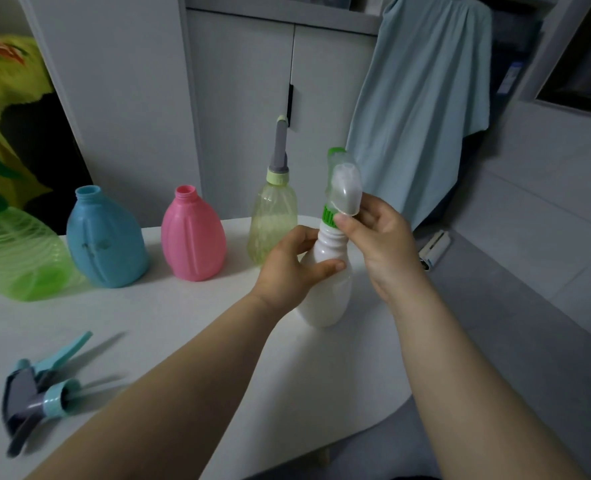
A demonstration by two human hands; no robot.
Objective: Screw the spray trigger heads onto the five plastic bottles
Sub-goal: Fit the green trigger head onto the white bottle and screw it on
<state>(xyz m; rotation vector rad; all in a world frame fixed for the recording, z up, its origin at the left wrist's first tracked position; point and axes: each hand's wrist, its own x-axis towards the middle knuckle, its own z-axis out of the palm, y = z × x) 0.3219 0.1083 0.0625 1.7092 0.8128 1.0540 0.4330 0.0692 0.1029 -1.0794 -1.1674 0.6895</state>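
Dim, flat indoor light; wide-angle bending and blur toward the left edge.

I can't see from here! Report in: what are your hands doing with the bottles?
Left hand gripping white bottle. Right hand on its green-collared trigger head. Blue bottle and pink bottle uncapped; a teal trigger head on table. Nothing in the way.

Dim light. Grey cabinet doors (245, 98) rise beyond the fingers. Pale blue cloth (425, 98) hangs above them; tiled floor (529, 271) lies rightward.
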